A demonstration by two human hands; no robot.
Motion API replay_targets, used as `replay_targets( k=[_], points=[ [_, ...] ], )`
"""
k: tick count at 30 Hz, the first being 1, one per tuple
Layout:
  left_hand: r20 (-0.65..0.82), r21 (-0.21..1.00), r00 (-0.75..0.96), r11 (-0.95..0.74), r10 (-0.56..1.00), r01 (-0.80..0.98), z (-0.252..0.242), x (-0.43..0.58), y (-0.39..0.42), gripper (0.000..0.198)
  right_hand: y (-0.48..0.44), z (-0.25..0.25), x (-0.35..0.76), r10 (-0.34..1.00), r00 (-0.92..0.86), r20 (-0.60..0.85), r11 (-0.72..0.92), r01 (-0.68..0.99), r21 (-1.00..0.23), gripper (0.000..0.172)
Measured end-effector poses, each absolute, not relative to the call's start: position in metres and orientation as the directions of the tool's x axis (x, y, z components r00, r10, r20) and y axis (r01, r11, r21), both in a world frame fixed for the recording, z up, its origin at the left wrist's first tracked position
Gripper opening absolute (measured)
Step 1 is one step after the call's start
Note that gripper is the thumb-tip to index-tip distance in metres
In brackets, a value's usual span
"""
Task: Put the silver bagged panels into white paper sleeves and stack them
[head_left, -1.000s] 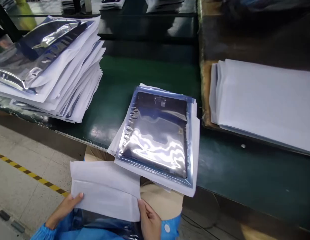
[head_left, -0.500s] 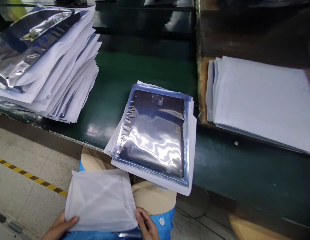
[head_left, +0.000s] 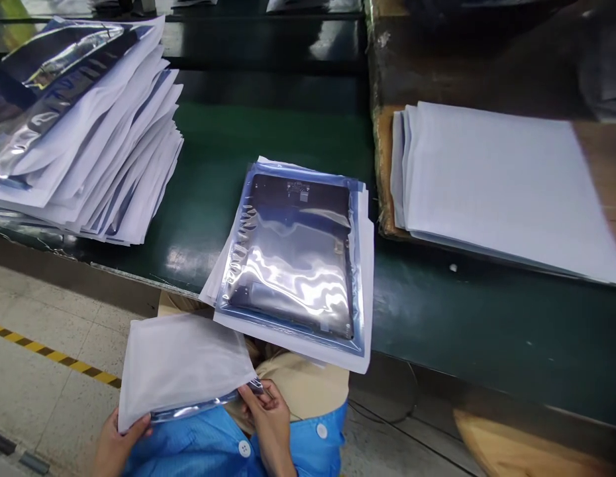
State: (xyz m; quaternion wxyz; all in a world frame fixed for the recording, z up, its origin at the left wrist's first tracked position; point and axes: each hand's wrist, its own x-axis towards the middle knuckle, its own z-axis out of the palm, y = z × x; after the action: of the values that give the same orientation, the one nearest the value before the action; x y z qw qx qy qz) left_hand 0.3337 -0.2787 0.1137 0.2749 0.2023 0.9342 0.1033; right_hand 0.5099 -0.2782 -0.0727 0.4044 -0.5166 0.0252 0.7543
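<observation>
My left hand (head_left: pixel 123 434) grips the lower left corner of a white sleeve (head_left: pixel 183 361) over my lap. At its lower right corner, my right hand (head_left: pixel 268 414) pinches the sleeve and the shiny film bag (head_left: pixel 193 409) that shows along its bottom edge. What lies inside the white sleeve is hidden. Just beyond, a dark flat panel (head_left: pixel 298 252) in a clear bluish bag lies on white sleeves (head_left: pixel 365 291), which overhang the table's front edge.
A tall, leaning stack of white sleeves (head_left: pixel 124 146) with a shiny bag on top stands left on the green table (head_left: pixel 218 132). Right, more white sleeves (head_left: pixel 501 185) lie on a brown board (head_left: pixel 385 152). A wooden stool (head_left: pixel 507 444) is at lower right.
The white sleeve has tilted and risen slightly, and more shiny film shows below it. My right hand has moved left and up along with its corner. The view has shifted a little.
</observation>
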Motion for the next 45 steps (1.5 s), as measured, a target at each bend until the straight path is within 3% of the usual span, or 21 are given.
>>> replay_targets(
  k=[3,7,11,14,17,22,30,36,41,45],
  points=[
    [-0.462,0.252,-0.801,0.922,0.381,0.293,0.103,0.334,-0.276,0.052,-0.277,-0.079,0.507,0.615,-0.072,-0.786,-0.642,-0.625,-0.445,0.036],
    [-0.482,0.274,-0.771,0.907,0.417,0.319,0.086,0.326,-0.285,0.062,-0.269,-0.090,0.506,0.678,-0.001,-0.735,-0.593,-0.591,-0.546,0.039],
    [-0.556,0.274,-0.707,0.900,0.436,0.339,0.083,0.301,-0.291,0.055,-0.260,-0.093,0.502,0.753,0.023,-0.658,-0.561,-0.499,-0.660,0.027],
    [-0.597,0.437,-0.672,0.880,0.437,0.184,0.088,0.279,-0.274,0.065,-0.261,-0.089,0.502,0.768,0.088,-0.634,-0.560,-0.389,-0.732,0.018],
    [-0.607,0.616,-0.655,0.787,0.451,-0.028,0.085,0.267,-0.240,0.074,-0.265,-0.082,0.506,0.806,0.130,-0.577,-0.534,-0.261,-0.805,0.021],
    [-0.590,0.606,-0.656,0.795,0.470,0.024,0.061,0.281,-0.203,0.040,-0.261,-0.076,0.511,0.892,0.175,-0.417,-0.419,-0.027,-0.908,0.022],
    [-0.419,0.592,-0.755,0.783,0.504,0.194,0.057,0.311,-0.205,0.039,-0.233,-0.101,0.494,0.881,0.263,-0.394,-0.448,0.191,-0.874,0.036],
    [-0.370,0.572,-0.802,0.795,0.470,0.201,0.052,0.314,-0.204,0.028,-0.217,-0.121,0.500,0.919,0.070,-0.387,-0.393,0.143,-0.908,0.048],
    [-0.350,0.566,-0.825,0.802,0.443,0.191,0.051,0.315,-0.211,0.027,-0.220,-0.134,0.532,0.917,-0.143,-0.372,-0.382,-0.044,-0.923,0.049],
    [-0.373,0.558,-0.826,0.813,0.423,0.164,0.053,0.314,-0.211,0.031,-0.235,-0.139,0.555,0.873,-0.232,-0.428,-0.475,-0.207,-0.855,0.044]
  ],
)
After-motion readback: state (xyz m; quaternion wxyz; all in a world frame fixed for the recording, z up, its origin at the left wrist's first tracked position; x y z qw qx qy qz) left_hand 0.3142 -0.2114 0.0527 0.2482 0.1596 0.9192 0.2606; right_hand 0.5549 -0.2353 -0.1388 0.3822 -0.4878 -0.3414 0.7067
